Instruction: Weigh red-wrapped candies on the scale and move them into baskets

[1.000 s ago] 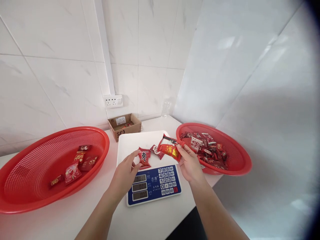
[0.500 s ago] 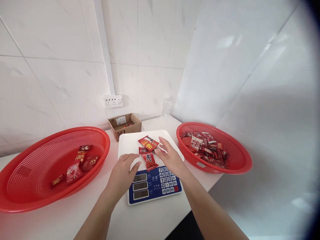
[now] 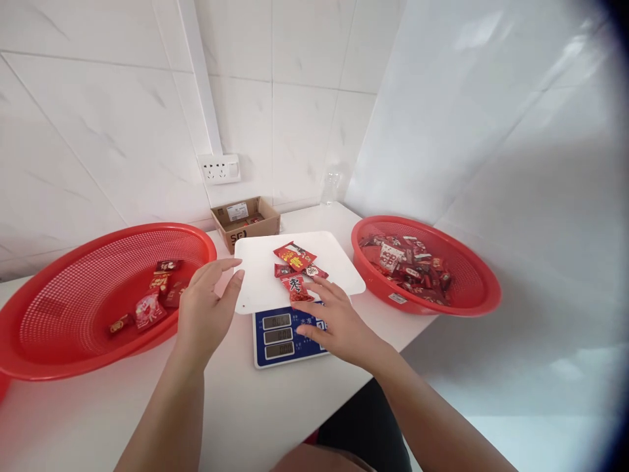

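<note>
Several red snack packets [image 3: 295, 256] lie in a loose pile on the white pan of a digital scale [image 3: 255, 282]. The nearest packet [image 3: 295, 288] bears a large dark character. Just above that packet's near edge and the scale's blue keypad hovers my right hand [image 3: 339, 321], its fingers apart and nothing in it; whether a fingertip touches the packet I cannot tell. My left hand [image 3: 204, 314] is raised at the pan's left edge, between the scale and the left red basket [image 3: 63, 295], thumb and fingers spread and holding nothing. Part of the keypad is hidden behind my right hand.
That left basket holds a few packets [image 3: 150, 309]. On the right, another red basket [image 3: 472, 298] contains a heap of red packets [image 3: 407, 269]. Behind the scale stands an open cardboard box [image 3: 250, 226]; a clear plastic container [image 3: 331, 187] is near the wall corner.
My left hand has moved left, away from the packets to the pan's edge. My right hand has drawn back toward me, over the keypad. The camera view has tilted down.
</note>
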The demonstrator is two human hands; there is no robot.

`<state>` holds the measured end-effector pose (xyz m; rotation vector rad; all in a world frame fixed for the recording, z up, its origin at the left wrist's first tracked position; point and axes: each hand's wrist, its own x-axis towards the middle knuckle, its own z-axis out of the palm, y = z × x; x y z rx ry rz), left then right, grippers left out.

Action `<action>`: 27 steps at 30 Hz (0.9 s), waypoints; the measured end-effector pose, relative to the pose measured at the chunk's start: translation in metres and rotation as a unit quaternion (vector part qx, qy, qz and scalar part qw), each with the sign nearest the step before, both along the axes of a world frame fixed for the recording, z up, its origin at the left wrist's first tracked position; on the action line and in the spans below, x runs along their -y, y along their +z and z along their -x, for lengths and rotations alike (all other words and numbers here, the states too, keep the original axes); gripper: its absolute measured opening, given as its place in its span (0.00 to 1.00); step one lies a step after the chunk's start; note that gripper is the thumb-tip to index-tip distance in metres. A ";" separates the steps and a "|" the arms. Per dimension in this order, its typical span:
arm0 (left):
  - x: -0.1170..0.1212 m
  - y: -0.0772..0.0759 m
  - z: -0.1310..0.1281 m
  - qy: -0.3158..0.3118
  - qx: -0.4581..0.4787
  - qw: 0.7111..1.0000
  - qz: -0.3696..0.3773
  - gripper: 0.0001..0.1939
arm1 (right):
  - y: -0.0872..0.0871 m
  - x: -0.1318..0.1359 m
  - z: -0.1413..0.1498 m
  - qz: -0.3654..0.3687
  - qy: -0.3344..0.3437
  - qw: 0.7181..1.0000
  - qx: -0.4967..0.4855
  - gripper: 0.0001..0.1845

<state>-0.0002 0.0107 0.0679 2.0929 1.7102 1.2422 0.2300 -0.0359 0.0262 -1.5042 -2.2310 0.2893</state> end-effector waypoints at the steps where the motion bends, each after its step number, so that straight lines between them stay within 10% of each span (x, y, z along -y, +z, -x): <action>1: 0.001 0.001 0.000 -0.001 0.001 1.000 0.000 0.15 | -0.001 -0.001 0.004 0.012 0.000 1.000 0.019 0.21; 20: 0.002 0.001 -0.002 -0.018 0.002 1.000 0.005 0.15 | -0.009 -0.030 -0.002 0.023 -0.055 0.995 -0.078 0.20; 27: 0.001 0.002 0.000 -0.008 0.001 1.000 0.018 0.14 | 0.019 -0.031 -0.066 -0.110 -0.145 0.979 -0.091 0.14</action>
